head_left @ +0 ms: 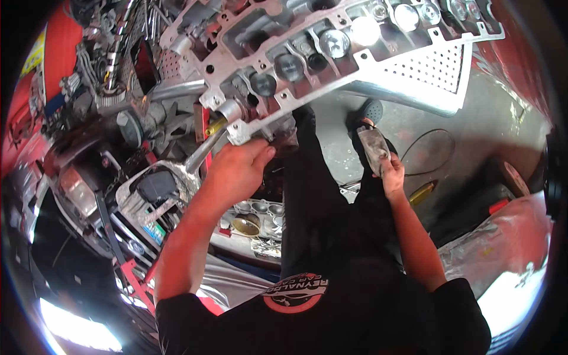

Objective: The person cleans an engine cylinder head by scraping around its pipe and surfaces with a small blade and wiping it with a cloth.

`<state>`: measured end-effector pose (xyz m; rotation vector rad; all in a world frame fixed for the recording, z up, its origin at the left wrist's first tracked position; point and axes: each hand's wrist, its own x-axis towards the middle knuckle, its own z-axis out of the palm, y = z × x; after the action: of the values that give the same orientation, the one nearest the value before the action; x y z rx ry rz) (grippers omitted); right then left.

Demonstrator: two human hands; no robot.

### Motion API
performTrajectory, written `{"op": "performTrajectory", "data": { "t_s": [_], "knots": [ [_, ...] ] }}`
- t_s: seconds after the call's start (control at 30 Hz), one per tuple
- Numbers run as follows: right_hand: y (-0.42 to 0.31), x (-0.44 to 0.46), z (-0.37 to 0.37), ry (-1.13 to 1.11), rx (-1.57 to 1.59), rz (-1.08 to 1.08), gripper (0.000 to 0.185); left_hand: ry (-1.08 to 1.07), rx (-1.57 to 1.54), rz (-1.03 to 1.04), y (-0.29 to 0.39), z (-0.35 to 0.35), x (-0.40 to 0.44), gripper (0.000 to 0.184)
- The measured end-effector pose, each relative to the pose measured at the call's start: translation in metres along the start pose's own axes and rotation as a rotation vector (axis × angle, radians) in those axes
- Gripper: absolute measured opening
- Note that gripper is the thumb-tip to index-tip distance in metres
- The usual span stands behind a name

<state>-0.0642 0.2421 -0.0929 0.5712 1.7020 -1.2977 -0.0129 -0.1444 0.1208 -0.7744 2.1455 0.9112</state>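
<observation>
A large metal cylinder head with round bores lies across the top centre on a perforated metal tray. At its lower left end is my left hand, closed on the underside of the casting near its corner, with some fingertips hidden beneath. Lower right of the casting, my right hand is wrapped round the end of a flat, greyish, worn block or pad. This pad is held above the floor and apart from the casting.
A metal part with a long stem and other engine parts sit at the left. Below my left forearm lies another casting. A thin cable loops on the floor. A red object is at the right.
</observation>
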Motion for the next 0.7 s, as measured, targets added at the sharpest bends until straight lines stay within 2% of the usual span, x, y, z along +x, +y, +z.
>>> {"op": "performTrajectory", "data": {
  "t_s": [0.07, 0.1, 0.2, 0.27, 0.33, 0.4, 0.47, 0.5, 0.53, 0.57, 0.7],
  "knots": [
    [-0.001, -0.015, 0.019, 0.047, 0.020, 0.037, 0.025, -0.013, 0.101, -0.004, 0.007, -0.011, 0.000, 0.019],
    [-0.001, -0.024, 0.027, 0.025, -0.001, 0.061, 0.027, 0.090, 0.063, 0.122, -0.006, 0.000, 0.000, 0.018],
    [-0.002, -0.053, 0.073, 0.044, 0.042, 0.044, 0.027, 0.032, -0.101, 0.158, -0.002, 0.003, -0.003, 0.019],
    [0.000, -0.070, 0.100, 0.097, 0.156, 0.061, 0.029, -0.048, -0.069, 0.209, -0.005, -0.008, -0.002, 0.021],
    [-0.006, -0.087, 0.118, 0.114, 0.161, 0.122, 0.030, -0.236, -0.300, 0.152, -0.008, -0.015, -0.002, 0.022],
    [-0.046, -0.104, 0.143, 0.111, 0.348, 0.131, 0.032, -0.262, -0.316, 0.113, -0.011, -0.014, -0.007, 0.020],
    [-0.080, -0.112, 0.158, 0.148, 0.374, 0.109, 0.027, -0.065, -0.329, 0.334, -0.016, -0.002, -0.012, 0.020],
    [-0.087, -0.112, 0.162, 0.122, 0.349, -0.014, 0.030, -0.013, -0.278, 0.387, -0.017, 0.003, -0.015, 0.019],
    [-0.095, -0.114, 0.166, 0.091, 0.321, -0.134, 0.033, -0.026, -0.278, 0.391, -0.014, 0.003, -0.017, 0.019],
    [-0.107, -0.117, 0.168, 0.083, 0.285, -0.156, 0.041, -0.009, -0.202, 0.329, -0.009, 0.001, -0.019, 0.018],
    [-0.125, -0.115, 0.172, 0.030, 0.190, -0.285, 0.046, -0.016, 0.023, 0.138, 0.003, -0.011, -0.025, 0.013]
  ]
}}
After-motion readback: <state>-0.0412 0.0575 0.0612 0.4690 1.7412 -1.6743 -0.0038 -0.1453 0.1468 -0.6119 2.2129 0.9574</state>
